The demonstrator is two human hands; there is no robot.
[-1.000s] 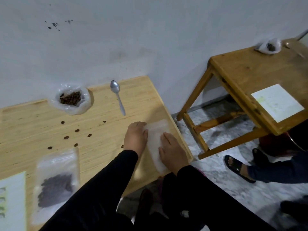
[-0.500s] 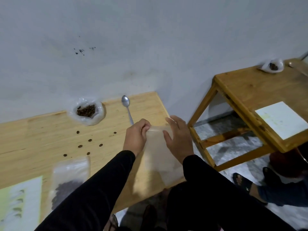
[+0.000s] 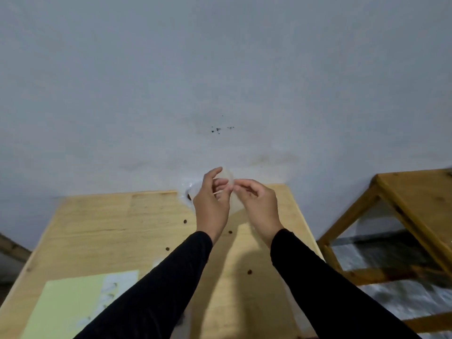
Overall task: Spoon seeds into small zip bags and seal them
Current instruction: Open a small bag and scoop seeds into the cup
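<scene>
Hands, left point(image 3: 212, 204) and right point(image 3: 259, 204), which pressed the clear zip bag point(image 3: 228, 189) flat on the table point(image 3: 117, 223) a second ago, now pinch its top edge, raised above the tabletop.

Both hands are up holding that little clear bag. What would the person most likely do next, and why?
Probably pull the bag's mouth apart. Both the left hand and right hand pinch the top of the small clear bag above the table, it looks empty, and loose seeds lie below, so it likely needs opening before filling.
</scene>
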